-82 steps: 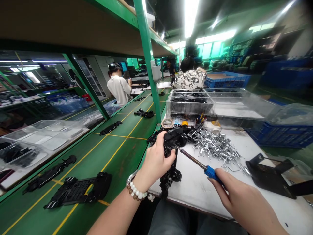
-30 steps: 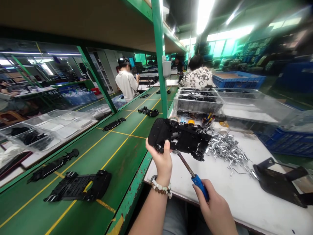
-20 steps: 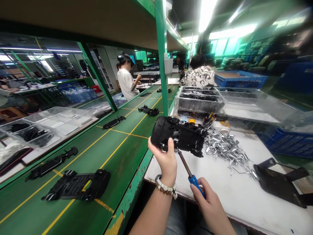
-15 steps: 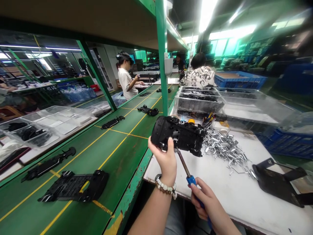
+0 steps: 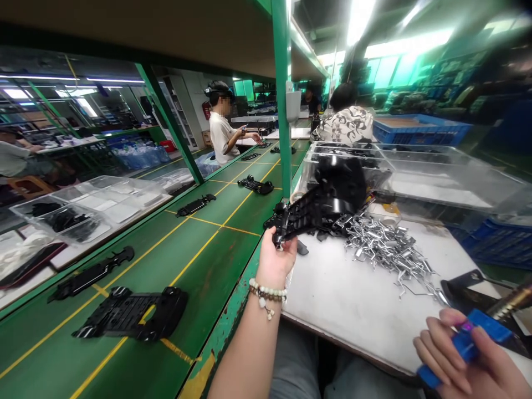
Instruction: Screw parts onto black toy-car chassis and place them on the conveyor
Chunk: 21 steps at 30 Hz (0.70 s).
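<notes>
My left hand (image 5: 277,257) is closed on one end of a black plastic toy car chassis (image 5: 303,213). The chassis is tilted, with its far end raised and blurred over the edge of the table and the metal pieces. At the lower right, my right hand (image 5: 461,354) wraps round the blue handle of a soldering iron (image 5: 474,338). Its brownish metal shaft points up and right, away from the chassis, and a small purple light shows on the handle. A pile of bent silver metal rods (image 5: 386,252) lies on the white table (image 5: 332,293) between my hands.
On my left runs a green conveyor belt (image 5: 199,288) carrying several black chassis parts, one chassis (image 5: 137,313) nearby. A green post (image 5: 284,100) rises at its edge. Clear bins (image 5: 432,172) stand behind the rods. A co-worker (image 5: 224,130) stands across the belt; another sits ahead.
The soldering iron has moved away from the chassis to the lower right with my right hand. My left hand has turned the chassis, raising its far end.
</notes>
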Each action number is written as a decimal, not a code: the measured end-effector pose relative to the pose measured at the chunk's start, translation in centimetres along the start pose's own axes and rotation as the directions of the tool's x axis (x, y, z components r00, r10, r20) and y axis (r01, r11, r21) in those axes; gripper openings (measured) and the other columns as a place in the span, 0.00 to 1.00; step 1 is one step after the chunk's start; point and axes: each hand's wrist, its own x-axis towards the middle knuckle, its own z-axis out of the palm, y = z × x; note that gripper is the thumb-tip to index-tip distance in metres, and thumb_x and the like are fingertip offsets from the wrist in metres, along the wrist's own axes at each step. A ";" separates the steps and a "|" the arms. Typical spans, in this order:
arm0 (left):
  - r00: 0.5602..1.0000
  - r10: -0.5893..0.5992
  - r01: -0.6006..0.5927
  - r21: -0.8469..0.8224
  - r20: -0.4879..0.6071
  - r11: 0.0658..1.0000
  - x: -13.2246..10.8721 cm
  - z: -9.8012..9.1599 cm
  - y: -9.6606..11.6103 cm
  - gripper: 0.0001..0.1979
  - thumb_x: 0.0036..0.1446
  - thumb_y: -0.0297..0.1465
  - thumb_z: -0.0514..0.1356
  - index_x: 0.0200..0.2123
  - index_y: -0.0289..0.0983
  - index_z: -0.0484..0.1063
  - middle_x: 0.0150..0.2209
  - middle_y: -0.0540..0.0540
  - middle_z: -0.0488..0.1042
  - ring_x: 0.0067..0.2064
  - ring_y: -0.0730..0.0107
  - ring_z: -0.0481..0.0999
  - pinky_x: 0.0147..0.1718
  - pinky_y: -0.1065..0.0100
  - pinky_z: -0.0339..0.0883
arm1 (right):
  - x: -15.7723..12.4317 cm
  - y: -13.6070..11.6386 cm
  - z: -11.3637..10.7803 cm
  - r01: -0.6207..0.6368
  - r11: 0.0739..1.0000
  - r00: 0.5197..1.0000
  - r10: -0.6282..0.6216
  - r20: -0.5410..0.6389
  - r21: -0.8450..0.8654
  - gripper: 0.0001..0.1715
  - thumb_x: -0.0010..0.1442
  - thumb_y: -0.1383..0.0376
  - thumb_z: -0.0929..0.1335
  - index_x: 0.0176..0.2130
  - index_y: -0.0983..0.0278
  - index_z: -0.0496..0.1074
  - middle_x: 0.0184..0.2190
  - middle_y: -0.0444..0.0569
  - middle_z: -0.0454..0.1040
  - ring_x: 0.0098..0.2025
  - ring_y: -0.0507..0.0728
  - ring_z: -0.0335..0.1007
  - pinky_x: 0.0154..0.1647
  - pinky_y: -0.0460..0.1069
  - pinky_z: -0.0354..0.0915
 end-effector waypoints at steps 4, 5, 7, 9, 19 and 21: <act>0.995 -0.102 0.103 -0.061 0.021 0.993 0.0 0.1 0.1 0.07 0.58 0.31 0.54 0.28 0.34 0.61 0.26 0.48 0.64 0.24 0.79 0.67 0.16 0.80 0.68 | -0.3 0.6 -0.3 -0.046 0.999 0.999 0.046 -0.006 -0.003 0.11 0.62 0.59 0.57 0.34 0.59 0.64 0.18 0.38 0.45 0.16 0.48 0.27 0.12 0.48 0.38; 0.992 -0.122 0.124 -0.069 0.026 0.990 -0.1 0.1 0.2 0.08 0.58 0.31 0.53 0.28 0.34 0.61 0.27 0.48 0.64 0.25 0.78 0.68 0.16 0.81 0.68 | -0.3 0.8 -0.3 -0.060 0.998 0.998 0.060 -0.005 -0.007 0.12 0.62 0.59 0.57 0.33 0.59 0.65 0.17 0.38 0.45 0.16 0.48 0.28 0.12 0.48 0.38; 0.987 -0.158 0.160 -0.071 0.033 0.984 -0.4 0.1 0.3 0.09 0.59 0.32 0.53 0.27 0.34 0.61 0.27 0.47 0.64 0.26 0.77 0.69 0.15 0.82 0.67 | -0.3 1.1 -0.1 -0.074 0.997 0.997 0.074 -0.011 -0.014 0.12 0.62 0.58 0.57 0.32 0.59 0.65 0.17 0.38 0.46 0.15 0.47 0.28 0.12 0.47 0.38; 0.983 -0.180 0.182 -0.058 0.037 0.982 -0.5 0.1 0.4 0.10 0.59 0.32 0.52 0.27 0.33 0.61 0.27 0.46 0.63 0.26 0.77 0.68 0.15 0.81 0.68 | -0.2 1.2 0.2 -0.074 0.997 0.997 0.074 -0.013 -0.017 0.12 0.62 0.58 0.57 0.32 0.59 0.65 0.16 0.38 0.46 0.15 0.47 0.30 0.12 0.47 0.39; 0.979 0.202 -0.201 0.114 -0.001 0.973 2.4 -2.1 2.6 0.06 0.57 0.31 0.55 0.28 0.35 0.65 0.26 0.50 0.68 0.26 0.78 0.70 0.25 0.77 0.72 | 0.3 2.1 -0.3 -0.132 0.991 0.990 0.133 -0.053 0.027 0.11 0.61 0.58 0.61 0.30 0.61 0.65 0.15 0.38 0.52 0.12 0.44 0.37 0.11 0.43 0.43; 0.945 0.327 -0.318 0.187 -0.020 0.929 3.5 -3.8 5.4 0.03 0.56 0.29 0.55 0.32 0.36 0.67 0.28 0.49 0.71 0.29 0.75 0.73 0.29 0.73 0.73 | 0.7 2.2 -1.5 -0.173 0.983 0.982 0.178 -0.071 0.062 0.11 0.59 0.59 0.64 0.29 0.62 0.65 0.14 0.38 0.54 0.11 0.43 0.42 0.10 0.42 0.45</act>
